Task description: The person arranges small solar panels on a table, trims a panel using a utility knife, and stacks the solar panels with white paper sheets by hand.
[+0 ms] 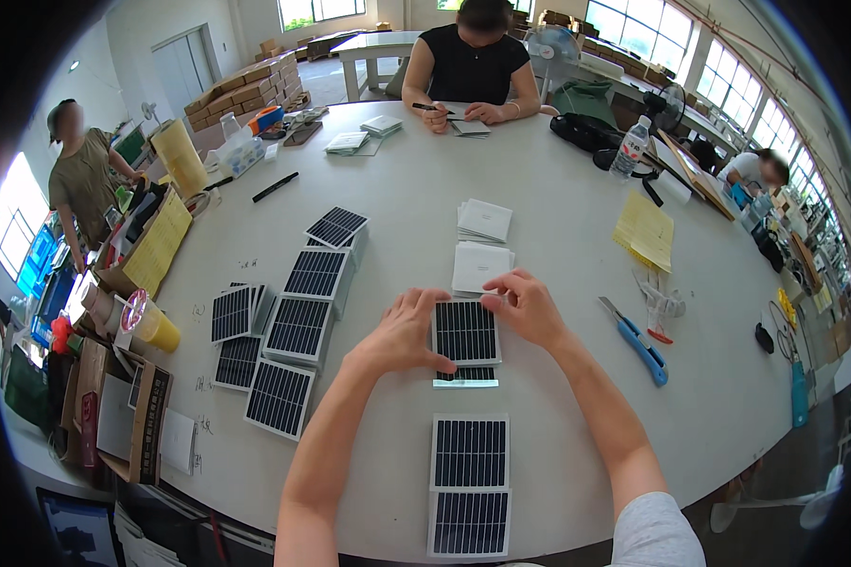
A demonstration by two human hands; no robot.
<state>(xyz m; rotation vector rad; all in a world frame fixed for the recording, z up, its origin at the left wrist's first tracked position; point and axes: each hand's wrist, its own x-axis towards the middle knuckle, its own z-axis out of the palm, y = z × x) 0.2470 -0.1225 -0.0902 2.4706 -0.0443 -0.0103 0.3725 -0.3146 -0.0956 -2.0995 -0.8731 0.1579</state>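
Your left hand [402,331] and right hand [525,307] rest on a small solar panel [465,333] on the table [558,189]. Fingers of both hands are loosely spread, touching its edges. White sheets [480,266] lie just beyond.

Left hand [402,333], right hand [525,307] pinching

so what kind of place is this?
Likely a small assembly workshop: stacks of small solar panels on a big shared table, both hands on one panel, cardboard boxes behind, other people working nearby.

Both hands [463,321] on solar panel [465,333]
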